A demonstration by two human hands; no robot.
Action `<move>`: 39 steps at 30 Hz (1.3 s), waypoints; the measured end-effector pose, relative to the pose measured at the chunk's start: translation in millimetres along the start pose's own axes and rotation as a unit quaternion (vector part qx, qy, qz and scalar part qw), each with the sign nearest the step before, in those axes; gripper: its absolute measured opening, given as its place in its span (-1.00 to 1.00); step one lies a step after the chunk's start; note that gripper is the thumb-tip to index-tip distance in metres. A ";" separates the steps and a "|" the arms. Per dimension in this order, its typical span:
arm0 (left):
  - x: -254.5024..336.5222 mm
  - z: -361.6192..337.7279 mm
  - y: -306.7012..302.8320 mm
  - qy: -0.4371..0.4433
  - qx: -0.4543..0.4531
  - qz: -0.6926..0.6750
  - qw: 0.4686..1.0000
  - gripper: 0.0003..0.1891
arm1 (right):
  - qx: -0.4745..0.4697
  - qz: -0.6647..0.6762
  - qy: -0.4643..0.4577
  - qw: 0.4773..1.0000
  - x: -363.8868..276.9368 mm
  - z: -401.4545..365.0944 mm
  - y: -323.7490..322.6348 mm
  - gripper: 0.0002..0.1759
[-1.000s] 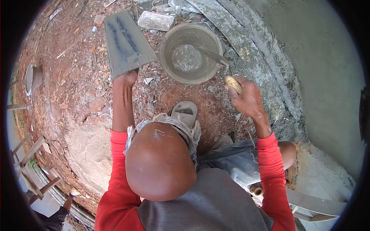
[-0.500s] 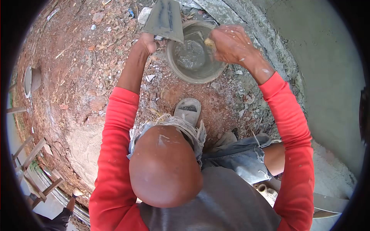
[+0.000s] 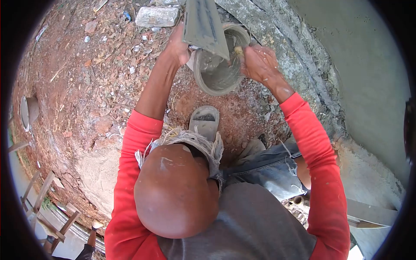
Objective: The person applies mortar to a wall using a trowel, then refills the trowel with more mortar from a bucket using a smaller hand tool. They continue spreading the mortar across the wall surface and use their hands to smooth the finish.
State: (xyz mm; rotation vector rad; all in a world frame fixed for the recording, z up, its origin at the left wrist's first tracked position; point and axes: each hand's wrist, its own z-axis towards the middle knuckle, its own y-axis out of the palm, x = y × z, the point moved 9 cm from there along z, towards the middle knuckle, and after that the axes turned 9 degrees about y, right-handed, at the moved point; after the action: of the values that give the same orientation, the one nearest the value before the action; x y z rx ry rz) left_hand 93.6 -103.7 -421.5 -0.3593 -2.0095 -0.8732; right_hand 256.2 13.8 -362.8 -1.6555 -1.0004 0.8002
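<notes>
My left hand (image 3: 178, 48) is closed under a long grey plastering float (image 3: 203, 27), gripping it from below; most of the fingers are hidden. The float's flat face is turned up, streaked dark, and its near end overhangs the bucket. A round bucket (image 3: 203, 83) coated in grey stands on the ground, with wet grey mortar (image 3: 221, 79) inside. Over its right rim, my right hand (image 3: 261, 64) is wrapped round the yellowish handle of a trowel (image 3: 238, 50). The trowel's blade reaches into the bucket and is only partly visible.
A pale block (image 3: 157, 16) lies left of the float. Rubble and leaves cover the reddish ground (image 3: 97, 78). A grey concrete surface (image 3: 364, 86) is on the right. Another container (image 3: 30, 113) lies far left. Wooden framing (image 3: 45, 195) and another person's foot (image 3: 97, 224) are lower left.
The float and my left hand have shifted right, covering more of the bucket. My right hand has moved slightly down, still holding the trowel. The bucket looks more tilted, and the view has shifted.
</notes>
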 end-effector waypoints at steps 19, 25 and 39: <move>3.2 12.1 22.2 0.012 0.030 -0.008 0.999 -0.62 | -0.096 0.326 0.080 0.937 -10.3 -119.5 -2.5 -0.71; 7.9 11.7 51.9 0.019 0.021 0.010 1.000 -0.63 | -0.114 0.167 0.066 0.977 12.8 -96.8 46.2 -0.67; -2.7 27.7 22.2 0.046 0.048 0.143 0.987 -0.51 | 0.023 0.171 0.012 0.985 -0.4 -47.4 46.3 -0.61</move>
State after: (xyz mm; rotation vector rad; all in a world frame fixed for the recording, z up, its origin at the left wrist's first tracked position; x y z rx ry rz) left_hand 90.1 -68.3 -423.8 -0.5274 -1.8502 -0.6005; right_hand 308.0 -13.4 -394.0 -1.8177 -0.6824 1.0179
